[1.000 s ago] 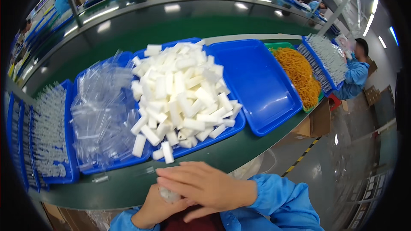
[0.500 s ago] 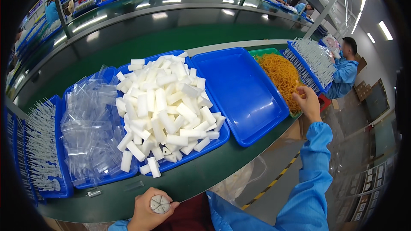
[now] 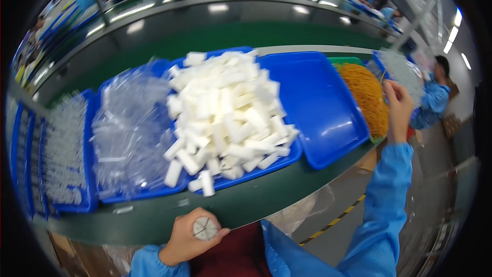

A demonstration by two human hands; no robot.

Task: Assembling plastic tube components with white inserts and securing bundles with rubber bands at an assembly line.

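Note:
My left hand [image 3: 192, 238] is closed around a bundle of white wedge-shaped pieces [image 3: 205, 229], seen end-on as a round face split into segments. It is at the near edge of the green table. My right hand [image 3: 400, 103] is raised by the far edge of a heap of orange-yellow rubber bands [image 3: 365, 95], which lies in a green tray [image 3: 380, 140]. Its thumb and forefinger are pinched together, and a thin rubber band [image 3: 383, 76] shows at the fingertips, slightly blurred.
A blue tray of white foam blocks [image 3: 228, 118] stands in the middle, beside a bare blue tray [image 3: 320, 118]. To the left are a tray of clear plastic sleeves [image 3: 130, 133] and racks of thin pale pieces [image 3: 64, 149]. A co-worker [image 3: 435, 100] sits at the far right.
My right hand has lifted off the rubber band heap and its fingers have closed, with a band at the tips. The view has shifted; my left hand still grips its bundle.

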